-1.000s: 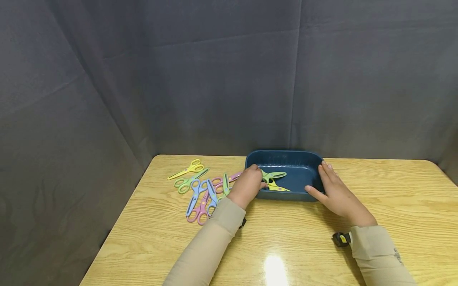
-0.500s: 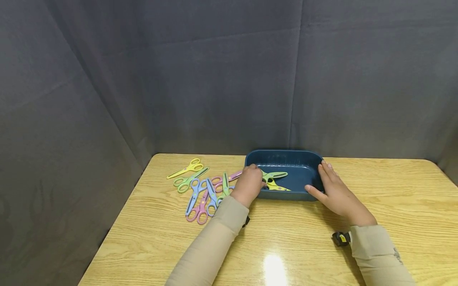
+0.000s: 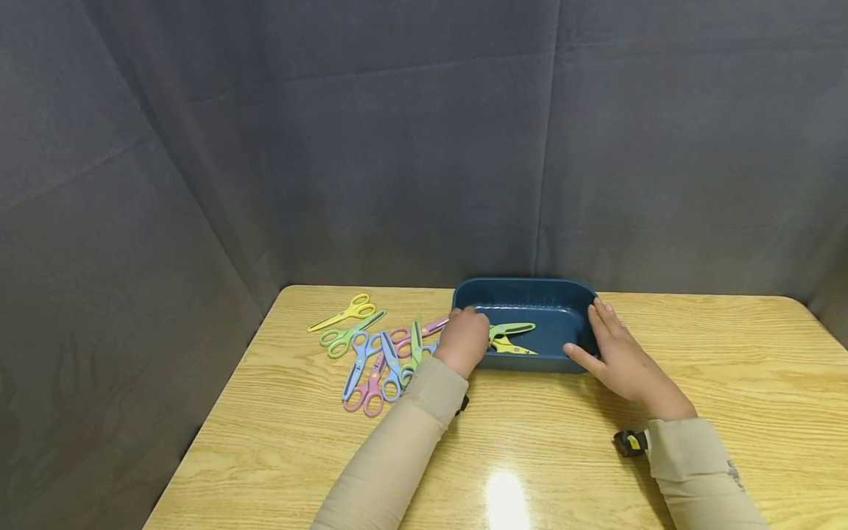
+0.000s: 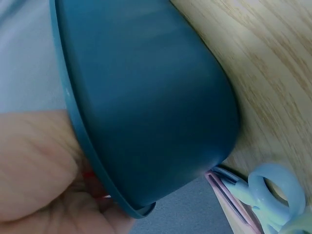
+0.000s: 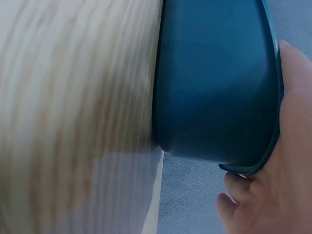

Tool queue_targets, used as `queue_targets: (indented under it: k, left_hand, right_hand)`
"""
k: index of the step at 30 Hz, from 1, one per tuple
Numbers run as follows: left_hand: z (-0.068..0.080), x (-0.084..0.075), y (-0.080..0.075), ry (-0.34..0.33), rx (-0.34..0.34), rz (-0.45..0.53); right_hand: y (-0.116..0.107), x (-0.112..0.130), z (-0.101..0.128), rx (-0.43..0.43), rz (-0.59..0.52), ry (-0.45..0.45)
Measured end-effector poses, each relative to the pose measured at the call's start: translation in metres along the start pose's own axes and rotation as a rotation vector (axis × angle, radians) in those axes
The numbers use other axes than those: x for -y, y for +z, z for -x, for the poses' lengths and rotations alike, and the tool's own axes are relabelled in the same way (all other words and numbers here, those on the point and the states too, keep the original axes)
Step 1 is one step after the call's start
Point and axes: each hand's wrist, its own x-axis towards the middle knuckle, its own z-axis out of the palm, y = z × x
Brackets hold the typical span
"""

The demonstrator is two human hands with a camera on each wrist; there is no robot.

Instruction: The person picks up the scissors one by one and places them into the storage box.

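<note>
The dark blue tray (image 3: 523, 364) stands upright on the table. My left hand (image 3: 466, 340) reaches over its left end, fingers curled. In the left wrist view a glossy red bit (image 4: 92, 183) shows between my left thumb and fingers, most likely part of a pair of scissors; the rest is hidden. Green scissors (image 3: 513, 329) and yellow scissors (image 3: 511, 346) lie in the tray beside that hand, their handles covered. My right hand (image 3: 619, 361) holds the tray's right end, thumb over the front rim; in the right wrist view its fingertips (image 5: 235, 183) bend round the rim.
Left of the tray lies a loose pile of scissors: yellow (image 3: 344, 313), green (image 3: 347, 337), blue (image 3: 361, 361), pink (image 3: 374, 386) and more, some overlapping. A grey curtain (image 3: 424, 147) hangs close behind the wooden table (image 3: 563, 456).
My left hand has shifted slightly right inside the tray, and the green scissors there have slid a little to the right. My right hand and the tray stay in place.
</note>
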Motion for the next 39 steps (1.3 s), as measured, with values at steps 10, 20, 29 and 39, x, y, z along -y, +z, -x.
queue_targets:
  k: [10, 20, 29, 39]
  left_hand:
    - [0.0017, -0.0019, 0.0006, 0.014, -0.029, -0.023]
    - [0.0048, -0.0015, 0.0012, 0.023, -0.048, -0.016]
    - [0.0066, -0.0013, 0.0054, 0.039, -0.086, -0.037]
    - [0.0053, 0.0002, 0.0097, 0.047, -0.108, -0.053]
  right_hand:
    - [0.0003, 0.0003, -0.0007, -0.004, 0.006, 0.003]
    - [-0.0005, 0.0016, -0.0002, -0.009, 0.026, -0.005]
    - [0.0019, -0.0011, -0.0006, -0.019, 0.061, -0.009]
    - [0.0014, 0.0026, 0.0003, -0.041, 0.137, -0.009]
